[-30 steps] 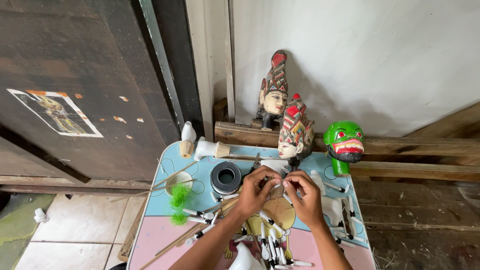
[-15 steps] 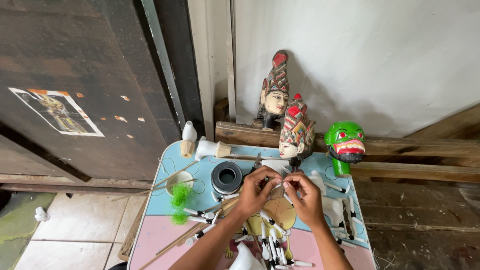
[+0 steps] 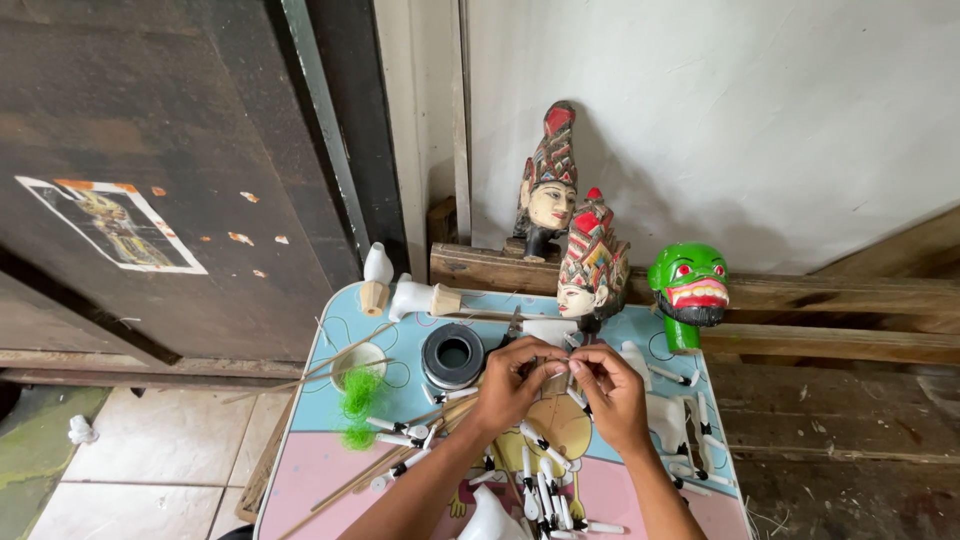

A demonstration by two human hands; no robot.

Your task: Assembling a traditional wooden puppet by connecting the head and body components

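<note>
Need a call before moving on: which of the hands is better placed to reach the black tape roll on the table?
Left, probably. The left hand sits just beside the black tape roll, on its own side of the table. The right hand lies farther off and would have to cross over the left.

green mask (image 3: 690,285), blue-pink table (image 3: 310,470), black ring (image 3: 453,355)

The far table (image 3: 640,345) edge is blocked by carved puppet heads (image 3: 590,265); open floor (image 3: 150,470) is left alongside.
</note>
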